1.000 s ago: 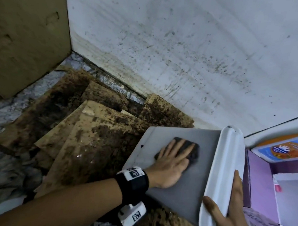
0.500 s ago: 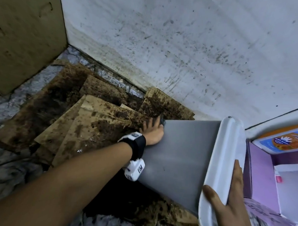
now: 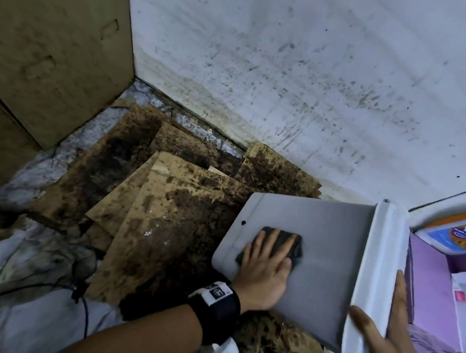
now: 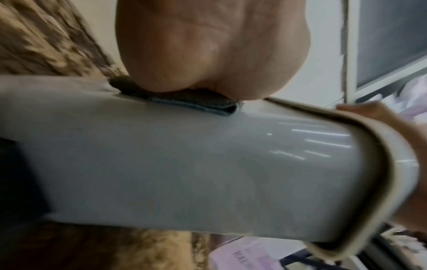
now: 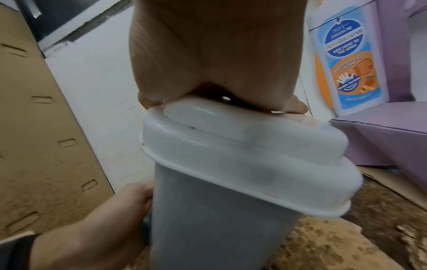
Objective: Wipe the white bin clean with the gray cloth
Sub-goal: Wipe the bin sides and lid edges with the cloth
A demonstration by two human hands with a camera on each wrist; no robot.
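Observation:
The bin [image 3: 334, 268] lies tilted on its side, with a grey body and a white lid [image 3: 377, 260] at its near right end. My left hand [image 3: 265, 263] presses the dark gray cloth [image 3: 298, 249] flat on the upturned side, fingers straight and spread. The left wrist view shows the folded cloth [image 4: 184, 102] squeezed between my palm [image 4: 208, 45] and the bin wall [image 4: 184, 164]. My right hand [image 3: 380, 335] grips the lid end, thumb on the body and fingers over the lid top. From the right wrist, that hand [image 5: 219, 54] clasps the lid [image 5: 242, 155].
Stained cardboard sheets [image 3: 161, 206] cover the floor under and left of the bin. A speckled white wall [image 3: 302, 80] rises behind it. A brown carton [image 3: 48, 64] stands at the far left. A purple box [image 3: 431, 274] and a soap bottle [image 3: 456, 236] sit close on the right.
My left hand slid the cloth out to the bin's far bottom edge, then back toward the lid, onto the middle of the side. The right hand kept its hold.

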